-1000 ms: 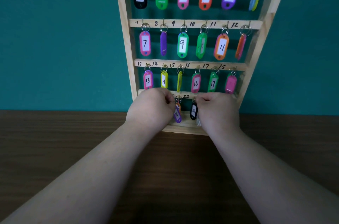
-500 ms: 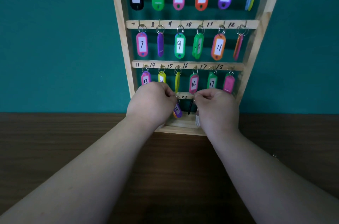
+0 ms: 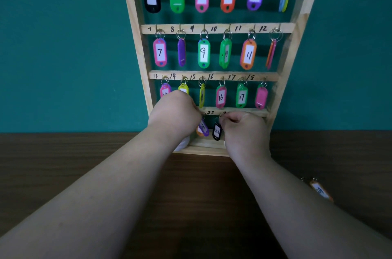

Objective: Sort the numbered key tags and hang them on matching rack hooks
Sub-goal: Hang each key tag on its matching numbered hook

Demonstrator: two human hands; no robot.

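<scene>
left of centre, the left hand (image 3: 174, 113) is curled knuckles-up over the left end of the rack's (image 3: 135, 31) bottom row, fingertips tucked toward the ring of a purple tag (image 3: 203, 127) that hangs tilted, with an orange one behind it; its grip looks closed at that ring, though the fingers hide the contact. just right of it, black tag 22 (image 3: 216, 131) hangs upright, long axis vertical, directly below the "22" mark on the bottom bar. the right hand (image 3: 244, 129) is the nearer one: its grip is pinched shut on the tag's ring at the top, so the tag lies down and left of the fingertips. the wrist is bent upward, forearm running down to the lower right of the frame. the ring likely needs seating on the hook just above. at the far right, one orange tag (image 3: 320, 191) lies on the tabletop (image 3: 63, 163), well apart.
</scene>
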